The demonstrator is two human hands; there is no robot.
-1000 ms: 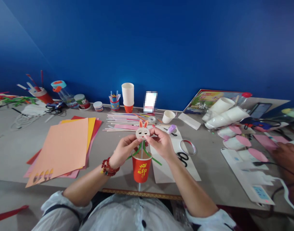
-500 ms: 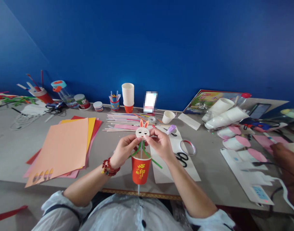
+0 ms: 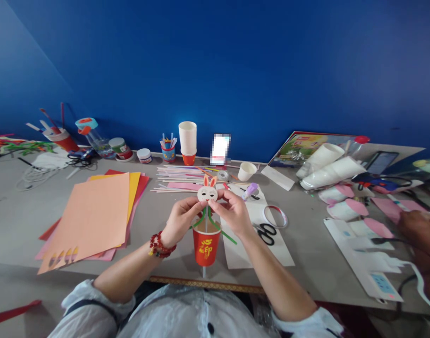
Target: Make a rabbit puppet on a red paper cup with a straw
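Note:
A paper rabbit face (image 3: 207, 192) with pink ears sits on top of a thin stick that passes down through a red paper cup (image 3: 207, 246) with yellow characters. Green strips (image 3: 215, 224) fan out from the stick just above the cup's rim. My left hand (image 3: 180, 218), with a red bead bracelet at the wrist, pinches the rabbit face from the left. My right hand (image 3: 230, 212) pinches it from the right. The cup hangs above the near table edge, and the stick's lower end pokes out below it.
A stack of coloured paper sheets (image 3: 95, 211) lies at left, black scissors (image 3: 266, 232) and a tape ring (image 3: 275, 215) at right. Straws (image 3: 181, 177), stacked cups (image 3: 187, 141) and jars line the blue wall. Another person's hand (image 3: 421, 227) rests at far right among pink-and-white cut-outs.
The cup and rabbit have shifted up slightly and turned a little in my fingers. The other person's hand at the right edge has moved a bit.

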